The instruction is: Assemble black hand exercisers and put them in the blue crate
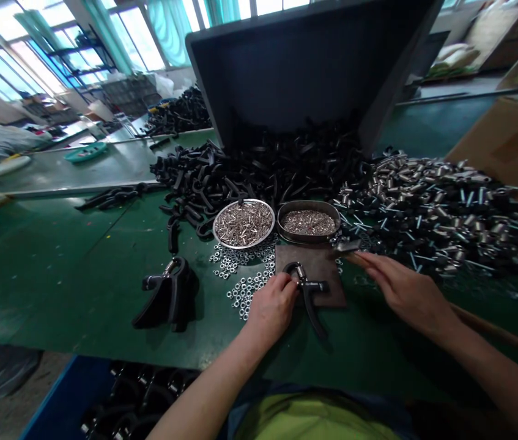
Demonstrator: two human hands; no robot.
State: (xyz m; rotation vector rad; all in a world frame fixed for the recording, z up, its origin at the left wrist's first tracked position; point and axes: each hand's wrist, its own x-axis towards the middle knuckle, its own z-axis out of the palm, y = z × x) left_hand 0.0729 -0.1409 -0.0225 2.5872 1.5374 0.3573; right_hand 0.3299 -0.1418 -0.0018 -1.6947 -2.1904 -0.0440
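A worker's left hand (272, 308) clamps a black hand gripper (305, 292) with a coiled spring, pinning it to a square brown metal plate (323, 263) on a green workbench (57, 287). The right hand (405, 293) lies apart from the left, just right of the plate, its fingers (369, 263) stretched over what appears to be a wood-handled hammer (483, 324), whose steel head (347, 245) sits at the plate's far corner. Beyond the plate stand a round steel dish of silver pins (244, 246) and an oval tin of small fittings (307, 240). Loose hex nuts (243, 293) scatter against its left edge, black grip handles (259, 177) pile up behind it, and a mound of silver-capped parts (437, 214) spreads to its right. Two assembled grippers (169, 296) lie left of the plate. The spring looks the likeliest hazard: a slipped hold could let it jump free, and a mistimed hammer stroke could strike fingers or scatter the nuts.
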